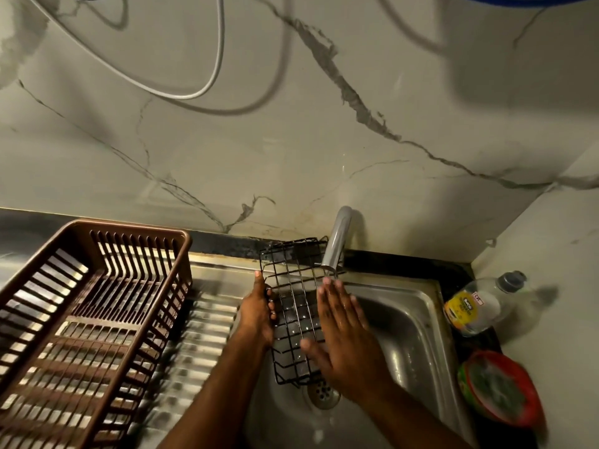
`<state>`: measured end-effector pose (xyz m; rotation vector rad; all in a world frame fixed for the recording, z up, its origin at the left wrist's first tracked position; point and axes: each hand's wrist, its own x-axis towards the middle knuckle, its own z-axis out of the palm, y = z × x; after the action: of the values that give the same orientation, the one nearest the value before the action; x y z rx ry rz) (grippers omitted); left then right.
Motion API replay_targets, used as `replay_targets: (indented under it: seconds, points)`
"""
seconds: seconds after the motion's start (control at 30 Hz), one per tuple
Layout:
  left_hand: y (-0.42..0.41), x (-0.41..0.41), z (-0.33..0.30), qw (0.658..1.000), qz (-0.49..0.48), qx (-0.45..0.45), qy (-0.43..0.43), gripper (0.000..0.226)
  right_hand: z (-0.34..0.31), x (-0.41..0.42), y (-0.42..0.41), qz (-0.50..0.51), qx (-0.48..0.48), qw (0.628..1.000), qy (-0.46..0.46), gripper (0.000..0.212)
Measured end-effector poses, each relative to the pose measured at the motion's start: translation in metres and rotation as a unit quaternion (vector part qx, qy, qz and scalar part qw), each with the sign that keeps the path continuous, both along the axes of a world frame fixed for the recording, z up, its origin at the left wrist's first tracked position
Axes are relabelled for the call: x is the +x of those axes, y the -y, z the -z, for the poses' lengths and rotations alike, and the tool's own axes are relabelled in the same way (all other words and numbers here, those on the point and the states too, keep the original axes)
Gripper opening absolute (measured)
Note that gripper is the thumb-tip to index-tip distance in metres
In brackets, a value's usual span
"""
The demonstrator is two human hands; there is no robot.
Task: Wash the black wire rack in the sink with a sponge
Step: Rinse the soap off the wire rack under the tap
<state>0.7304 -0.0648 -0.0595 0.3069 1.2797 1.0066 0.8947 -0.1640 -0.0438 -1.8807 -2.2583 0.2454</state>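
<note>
The black wire rack [293, 288] is held tilted over the steel sink [418, 322], its far end up under the grey tap [337, 241]. My left hand [257, 314] grips the rack's left edge, fingers curled through the wires. My right hand [345, 338] lies flat with straight fingers against the rack's right side, fingertips just below the tap's mouth. No sponge shows in either hand. The sink drain [322, 395] sits below the rack's near end.
A brown plastic dish basket [94, 306] stands on the ribbed steel drainboard [207, 322] at the left. At the right of the sink are a clear bottle with a yellow label [476, 304] and a red-rimmed bowl [500, 388] holding something green. A marbled wall rises behind.
</note>
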Motion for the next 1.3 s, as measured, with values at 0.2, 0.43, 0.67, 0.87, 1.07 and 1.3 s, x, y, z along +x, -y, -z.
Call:
replay_targets:
  seconds: [0.2,0.43,0.67,0.87,1.07,1.3]
  points:
    - [0.008,0.009,0.011,0.999,0.038,0.015,-0.033,0.055,-0.034,-0.027,-0.085,0.067,0.009,0.997,-0.028,0.092]
    - [-0.011,0.01,0.011,0.998,0.02,0.012,-0.053,0.058,-0.025,-0.059,-0.048,-0.022,0.04,0.999,0.015,0.087]
    - [-0.011,0.01,0.006,1.0,0.02,-0.004,-0.022,0.047,0.016,-0.03,0.02,-0.045,0.023,0.998,0.026,0.081]
    - [-0.002,0.017,0.024,0.999,0.047,0.008,-0.02,0.054,-0.013,-0.012,-0.044,0.145,0.018,0.989,-0.004,0.09]
    - [0.007,0.022,0.009,0.999,0.042,0.032,-0.003,0.058,-0.036,-0.047,-0.076,0.057,0.026,0.998,-0.024,0.09]
    - [0.0,0.01,0.02,0.998,0.055,0.011,-0.021,0.064,0.012,-0.032,-0.003,-0.034,0.047,0.998,0.022,0.081]
